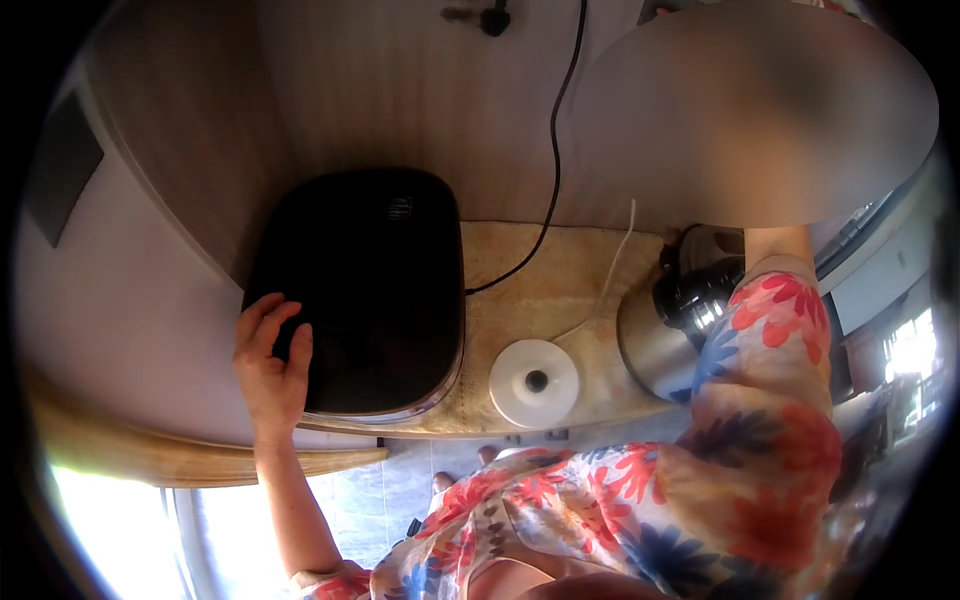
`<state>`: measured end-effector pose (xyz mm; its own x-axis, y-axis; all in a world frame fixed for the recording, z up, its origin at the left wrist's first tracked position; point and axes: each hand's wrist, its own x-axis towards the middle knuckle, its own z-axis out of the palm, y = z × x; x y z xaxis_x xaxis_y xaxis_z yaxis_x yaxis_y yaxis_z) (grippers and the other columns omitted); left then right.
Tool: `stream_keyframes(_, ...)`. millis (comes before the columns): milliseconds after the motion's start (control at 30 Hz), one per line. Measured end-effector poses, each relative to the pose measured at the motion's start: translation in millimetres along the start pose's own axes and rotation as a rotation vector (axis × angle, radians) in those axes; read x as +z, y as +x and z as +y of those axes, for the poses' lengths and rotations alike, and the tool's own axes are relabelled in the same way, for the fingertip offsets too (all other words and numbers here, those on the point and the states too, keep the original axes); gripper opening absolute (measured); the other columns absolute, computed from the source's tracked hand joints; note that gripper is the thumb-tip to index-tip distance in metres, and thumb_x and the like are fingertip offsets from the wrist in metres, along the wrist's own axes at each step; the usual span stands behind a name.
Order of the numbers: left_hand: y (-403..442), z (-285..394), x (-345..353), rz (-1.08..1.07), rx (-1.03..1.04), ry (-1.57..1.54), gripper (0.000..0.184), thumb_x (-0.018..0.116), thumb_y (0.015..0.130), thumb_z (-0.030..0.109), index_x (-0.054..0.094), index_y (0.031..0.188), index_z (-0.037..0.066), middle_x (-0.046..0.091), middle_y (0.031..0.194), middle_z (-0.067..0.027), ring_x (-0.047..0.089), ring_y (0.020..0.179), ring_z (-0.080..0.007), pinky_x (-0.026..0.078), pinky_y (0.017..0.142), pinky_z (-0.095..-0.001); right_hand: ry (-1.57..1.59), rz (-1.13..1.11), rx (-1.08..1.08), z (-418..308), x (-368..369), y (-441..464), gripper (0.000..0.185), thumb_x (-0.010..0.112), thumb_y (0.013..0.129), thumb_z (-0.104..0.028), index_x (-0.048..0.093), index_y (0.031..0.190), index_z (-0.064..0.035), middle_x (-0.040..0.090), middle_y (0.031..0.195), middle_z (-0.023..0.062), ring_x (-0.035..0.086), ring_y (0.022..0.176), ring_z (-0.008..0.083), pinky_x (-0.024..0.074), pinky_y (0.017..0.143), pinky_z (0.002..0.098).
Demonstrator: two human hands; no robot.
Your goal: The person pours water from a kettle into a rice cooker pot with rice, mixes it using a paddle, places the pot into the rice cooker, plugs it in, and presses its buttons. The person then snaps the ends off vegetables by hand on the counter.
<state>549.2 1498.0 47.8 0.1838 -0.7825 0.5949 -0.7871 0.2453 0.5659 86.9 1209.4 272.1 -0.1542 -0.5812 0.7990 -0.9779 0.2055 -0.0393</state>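
My left hand (275,365) rests against the near left corner of a black box-shaped appliance (360,290) with rounded corners. Its fingers are loosely bent over the edge, the thumb apart from them, and nothing is held. My right arm (770,300), in a floral sleeve, reaches up and away on the right. A grey blurred oval covers the right hand, so its fingers and anything in them are hidden. Near that arm stands a silver and black kettle (650,335), partly behind the sleeve. Between the two appliances lies a round white kettle base (533,385) with a dark centre.
The appliances stand on a narrow beige shelf (500,250) against a wood-grain wall panel (400,90). A black cord (555,150) runs up the panel from the black appliance. A thin white cord (615,260) leads from the kettle base. A black plug (494,20) shows at the top.
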Motion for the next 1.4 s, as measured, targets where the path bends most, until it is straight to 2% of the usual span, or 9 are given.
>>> stream_keyframes(67,1,0,1,-0.006,0.008,0.01,0.019,0.062,0.078,0.008,0.064,0.096,0.003,0.057,0.11,-0.0114,0.055,0.101,-0.028,0.044,0.086,-0.0344,0.076,0.079,-0.191,11,26,6,0.05,0.059,0.078,-0.051,0.066,0.089,-0.003,0.064,0.077,0.019,0.064,0.068,0.0302,0.0508,0.062,0.041)
stream_keyframes(267,0,-4,1,-0.003,0.023,0.025,0.018,0.062,0.079,0.009,0.064,0.097,0.005,0.057,0.11,-0.011,0.056,0.1,-0.028,0.045,0.085,-0.034,0.382,-0.365,0.021,-9,-12,7,0.048,0.055,0.081,-0.049,0.063,0.093,-0.0029,0.063,0.07,0.0121,0.057,0.047,0.0199,0.0496,0.046,0.0329)
stream_keyframes(567,-3,-17,2,-0.01,0.026,-0.018,0.019,0.061,0.082,0.013,0.064,0.099,0.005,0.06,0.11,-0.0105,0.056,0.103,-0.025,0.044,0.086,-0.0318,0.259,-0.349,-0.073,13,-28,-15,0.047,0.055,0.082,-0.044,0.062,0.084,0.0019,0.061,0.069,0.0155,0.059,0.059,0.0217,0.0486,0.059,0.0361)
stream_keyframes(700,1,-13,2,-0.048,0.05,0.055,0.02,0.062,0.082,0.013,0.065,0.101,0.006,0.06,0.11,-0.0097,0.056,0.104,-0.0231,0.043,0.088,-0.0308,0.356,-0.766,-0.117,-22,-63,-133,0.033,0.056,0.083,-0.031,0.06,0.096,-0.0008,0.061,0.081,0.017,0.06,0.08,0.0245,0.0461,0.076,0.042)
stream_keyframes(833,2,-15,3,-0.04,0.079,0.035,0.021,0.063,0.082,0.013,0.065,0.102,0.007,0.06,0.11,-0.009,0.056,0.104,-0.0223,0.042,0.089,-0.0298,0.589,-1.025,-0.41,-31,-89,-285,0.033,0.069,0.077,-0.018,0.056,0.104,-0.0039,0.063,0.084,0.0038,0.062,0.079,0.0123,0.0505,0.068,0.0258)
stream_keyframes(867,1,-17,3,-0.031,0.077,0.019,0.021,0.063,0.082,0.013,0.065,0.102,0.007,0.061,0.11,-0.0089,0.056,0.104,-0.0221,0.042,0.089,-0.0296,0.762,-1.013,-0.354,-35,-89,-329,0.024,0.068,0.074,-0.028,0.059,0.084,-0.0089,0.063,0.074,0.0061,0.062,0.066,0.0187,0.0484,0.059,0.0317)
stream_keyframes(1000,0,-10,-1,-0.035,0.068,0.056,0.02,0.063,0.081,0.012,0.065,0.1,0.007,0.061,0.11,-0.0088,0.056,0.104,-0.022,0.043,0.088,-0.0295,0.506,-1.072,-0.789,-48,-32,-449,0.032,0.067,0.072,-0.03,0.06,0.095,-0.0102,0.064,0.084,0.0101,0.063,0.074,0.0246,0.0495,0.064,0.038)
stream_keyframes(1200,0,-6,-2,-0.031,0.022,0.029,0.019,0.065,0.078,0.011,0.065,0.097,0.007,0.06,0.109,-0.0093,0.057,0.1,-0.0242,0.045,0.082,-0.0298,0.653,-1.162,-0.672,-78,-29,-384,0.033,0.065,0.074,-0.027,0.061,0.1,-0.0066,0.065,0.082,0.0112,0.062,0.076,0.0279,0.0491,0.068,0.0365)
stream_keyframes(1400,-4,-5,-2,-0.004,0.044,0.038,0.02,0.063,0.078,0.008,0.064,0.098,0.006,0.059,0.109,-0.0098,0.055,0.101,-0.0255,0.046,0.079,-0.0301,0.579,-0.069,-0.494,-105,-12,-180,0.018,0.062,0.077,-0.018,0.06,0.093,-0.01,0.062,0.083,0.0093,0.061,0.075,0.0278,0.0489,0.063,0.038)
